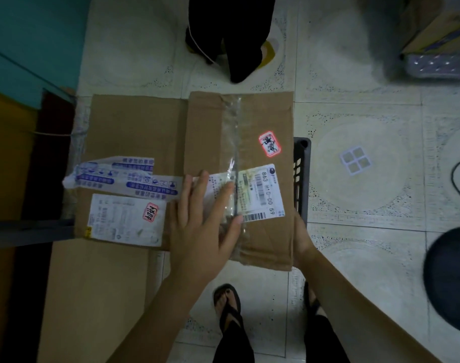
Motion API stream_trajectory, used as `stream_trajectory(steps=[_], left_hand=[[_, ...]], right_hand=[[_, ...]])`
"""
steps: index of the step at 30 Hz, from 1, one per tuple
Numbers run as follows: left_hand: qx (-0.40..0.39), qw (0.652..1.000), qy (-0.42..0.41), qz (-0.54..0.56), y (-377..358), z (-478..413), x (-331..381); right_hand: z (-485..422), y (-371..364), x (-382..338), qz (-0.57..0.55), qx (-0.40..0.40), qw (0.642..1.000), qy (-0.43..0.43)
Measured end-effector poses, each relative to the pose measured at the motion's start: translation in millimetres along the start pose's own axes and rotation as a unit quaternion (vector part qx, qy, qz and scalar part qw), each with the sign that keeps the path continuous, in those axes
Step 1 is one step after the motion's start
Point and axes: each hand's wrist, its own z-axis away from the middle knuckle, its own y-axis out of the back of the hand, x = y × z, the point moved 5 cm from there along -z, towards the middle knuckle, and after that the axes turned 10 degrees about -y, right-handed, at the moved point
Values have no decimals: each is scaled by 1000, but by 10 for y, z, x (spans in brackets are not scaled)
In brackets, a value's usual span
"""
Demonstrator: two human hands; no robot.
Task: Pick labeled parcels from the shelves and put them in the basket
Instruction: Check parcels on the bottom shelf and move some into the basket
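We saw a wide brown cardboard parcel (pixel 134 132) at nine o'clock. Beside it, a taped, white-labelled brown cardboard box (pixel 263 113) sat over the dark plastic basket (pixel 302 163). Our left hand (pixel 202 226) lay flat on the box with fingers spread. Our right hand (pixel 301 231) met its three o'clock edge, and we could not tell how those fingers lay.

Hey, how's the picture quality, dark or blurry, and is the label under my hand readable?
Head view: dim; the top parcel and its label are fairly sharp, large digits readable, small print not; clear tape shows mild glare; the right edge smears a dark round object; the left hand covers part of the label.
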Motion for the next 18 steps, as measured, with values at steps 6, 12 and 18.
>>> stream_trajectory(steps=[6,12,18], left_hand=[[17,1000,-18,10,16,-256,-104],[-27,999,-27,-14,-148,6,-115],[-44,999,1,9,-100,21,-94]], right_hand=[[68,66,-95,56,-15,996,75],[51,213,46,200,123,972,-20],[672,-24,-379,417,162,864,229]])
